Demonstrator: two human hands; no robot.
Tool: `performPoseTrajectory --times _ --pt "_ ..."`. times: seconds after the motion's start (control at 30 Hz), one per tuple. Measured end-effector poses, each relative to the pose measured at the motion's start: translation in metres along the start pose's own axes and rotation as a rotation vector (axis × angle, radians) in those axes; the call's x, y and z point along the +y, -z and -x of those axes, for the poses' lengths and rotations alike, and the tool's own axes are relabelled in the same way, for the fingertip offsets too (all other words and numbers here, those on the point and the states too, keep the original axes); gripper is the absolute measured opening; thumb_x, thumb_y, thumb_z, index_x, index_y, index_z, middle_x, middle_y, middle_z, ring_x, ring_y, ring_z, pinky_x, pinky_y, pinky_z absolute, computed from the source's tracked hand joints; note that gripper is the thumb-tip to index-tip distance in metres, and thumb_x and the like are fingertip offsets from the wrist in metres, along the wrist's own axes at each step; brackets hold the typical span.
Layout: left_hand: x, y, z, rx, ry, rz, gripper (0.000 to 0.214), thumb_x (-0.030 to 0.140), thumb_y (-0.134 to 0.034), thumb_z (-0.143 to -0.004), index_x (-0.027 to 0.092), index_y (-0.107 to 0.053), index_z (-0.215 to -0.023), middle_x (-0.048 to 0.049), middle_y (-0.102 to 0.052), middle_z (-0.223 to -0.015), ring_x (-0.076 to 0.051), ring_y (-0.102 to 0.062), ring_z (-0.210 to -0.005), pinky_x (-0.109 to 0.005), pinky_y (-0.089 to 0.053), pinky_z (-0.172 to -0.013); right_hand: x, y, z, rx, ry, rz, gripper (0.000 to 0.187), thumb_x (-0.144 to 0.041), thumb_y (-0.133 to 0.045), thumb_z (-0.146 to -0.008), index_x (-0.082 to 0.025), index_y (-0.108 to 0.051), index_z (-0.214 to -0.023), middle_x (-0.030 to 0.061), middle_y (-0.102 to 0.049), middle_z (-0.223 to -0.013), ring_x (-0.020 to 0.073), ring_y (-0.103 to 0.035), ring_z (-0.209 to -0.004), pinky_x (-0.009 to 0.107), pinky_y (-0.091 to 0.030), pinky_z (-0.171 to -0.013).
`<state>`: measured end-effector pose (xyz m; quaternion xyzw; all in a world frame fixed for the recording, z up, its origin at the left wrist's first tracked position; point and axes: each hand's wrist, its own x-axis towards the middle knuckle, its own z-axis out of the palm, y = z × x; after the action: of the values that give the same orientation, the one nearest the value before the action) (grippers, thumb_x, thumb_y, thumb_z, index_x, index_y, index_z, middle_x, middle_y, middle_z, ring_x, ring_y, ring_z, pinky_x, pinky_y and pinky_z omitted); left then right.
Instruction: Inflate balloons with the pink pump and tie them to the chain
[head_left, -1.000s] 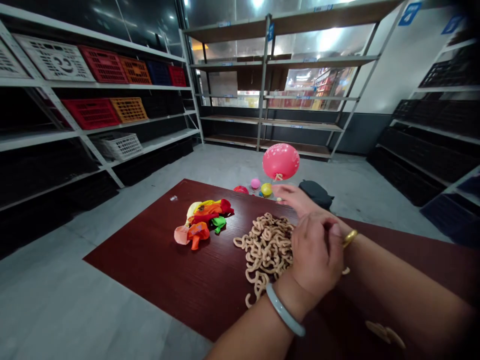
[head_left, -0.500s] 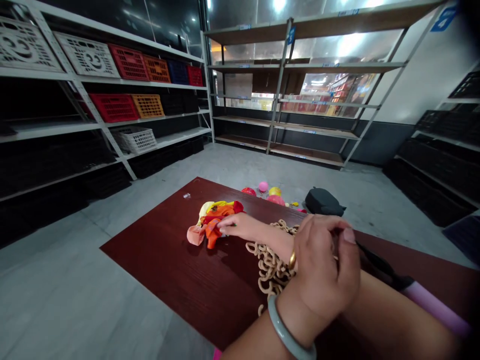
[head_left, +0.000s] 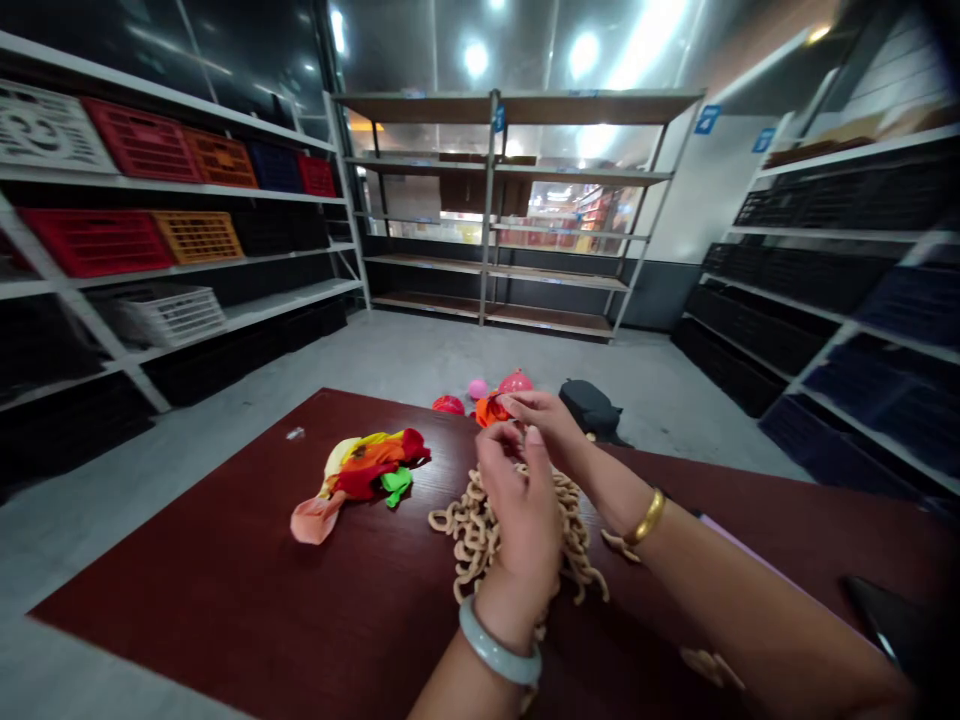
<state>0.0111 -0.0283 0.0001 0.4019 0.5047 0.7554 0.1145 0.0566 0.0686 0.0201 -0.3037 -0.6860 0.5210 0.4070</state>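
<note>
My right hand [head_left: 553, 425], above a gold bangle, pinches a limp orange balloon [head_left: 490, 410] over the far side of the table. Close in front of it is my left hand [head_left: 525, 515], wearing a pale bangle. Its fingers are curled, thumb near the fingertips; whatever they hold, if anything, I cannot make out. Beneath both hands lies a heap of beige looped, cord-like pieces [head_left: 472, 530], partly covered by my left hand. To the left, a loose pile of deflated balloons [head_left: 371, 465] in yellow, orange, red and peach rests on the table, with a green balloon [head_left: 396, 484] beside it.
The dark red-brown table [head_left: 210, 560] carries a small clear scrap [head_left: 295, 433] and a dark phone-like object [head_left: 874, 610]. Beyond it on the floor are inflated balloons [head_left: 448, 404] and a dark grey bag [head_left: 589, 405]. Shelves with crates [head_left: 97, 240] stand around.
My right hand has lifted the orange balloon from the pile and drawn it back toward my left hand. The view has turned right, and my arms are no longer crossed.
</note>
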Motion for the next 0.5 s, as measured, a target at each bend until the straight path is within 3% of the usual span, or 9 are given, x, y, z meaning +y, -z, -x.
performPoseTrajectory --times 0.07,0.13,0.3,0.37,0.5 --pt "-0.011 -0.004 -0.007 -0.032 -0.002 -0.157 0.019 0.036 -0.056 -0.089 0.019 -0.051 -0.096 -0.0062 -0.054 -0.093 -0.019 -0.053 -0.084 -0.035 -0.042 -0.078 -0.004 0.027 0.016 0.132 0.095 0.142 0.032 -0.047 -0.062 -0.081 -0.017 -0.072 -0.084 0.0038 -0.070 -0.084 0.0204 -0.062 -0.084 0.033 -0.047 -0.078" --pt "-0.020 -0.009 -0.010 -0.165 -0.009 -0.263 0.024 0.039 -0.062 -0.084 0.018 -0.054 -0.095 -0.0081 -0.057 -0.094 -0.023 -0.054 -0.089 -0.038 -0.040 -0.082 -0.006 0.048 0.038 0.240 0.188 0.305 0.027 -0.043 -0.060 -0.084 -0.019 -0.073 -0.088 0.0067 -0.070 -0.097 0.0233 -0.062 -0.097 0.037 -0.046 -0.089" --pt "-0.028 -0.020 0.006 -0.582 0.115 -0.125 0.024 0.039 -0.058 -0.086 0.019 -0.060 -0.101 -0.0077 -0.065 -0.095 -0.023 -0.060 -0.087 -0.034 -0.042 -0.079 -0.003 0.071 0.102 0.240 0.235 0.411 0.019 -0.034 -0.057 -0.087 -0.022 -0.071 -0.092 0.0085 -0.068 -0.104 0.0229 -0.062 -0.099 0.037 -0.049 -0.085" --pt "-0.028 -0.024 0.015 -0.664 0.147 -0.030 0.023 0.035 -0.061 -0.084 0.020 -0.060 -0.102 -0.0065 -0.066 -0.095 -0.022 -0.060 -0.085 -0.032 -0.042 -0.076 -0.001 0.074 0.123 0.255 0.220 0.347 0.015 -0.032 -0.057 -0.088 -0.022 -0.067 -0.094 0.0074 -0.068 -0.104 0.0211 -0.062 -0.097 0.035 -0.050 -0.082" --pt "-0.024 -0.029 0.026 -0.757 0.248 0.158 0.018 0.032 -0.065 -0.082 0.018 -0.062 -0.092 -0.0041 -0.065 -0.085 -0.018 -0.057 -0.077 -0.027 -0.042 -0.071 -0.002 0.081 0.144 0.350 0.149 0.001 0.018 -0.035 -0.058 -0.089 -0.025 -0.054 -0.103 0.0029 -0.068 -0.094 0.0163 -0.065 -0.083 0.032 -0.052 -0.076"
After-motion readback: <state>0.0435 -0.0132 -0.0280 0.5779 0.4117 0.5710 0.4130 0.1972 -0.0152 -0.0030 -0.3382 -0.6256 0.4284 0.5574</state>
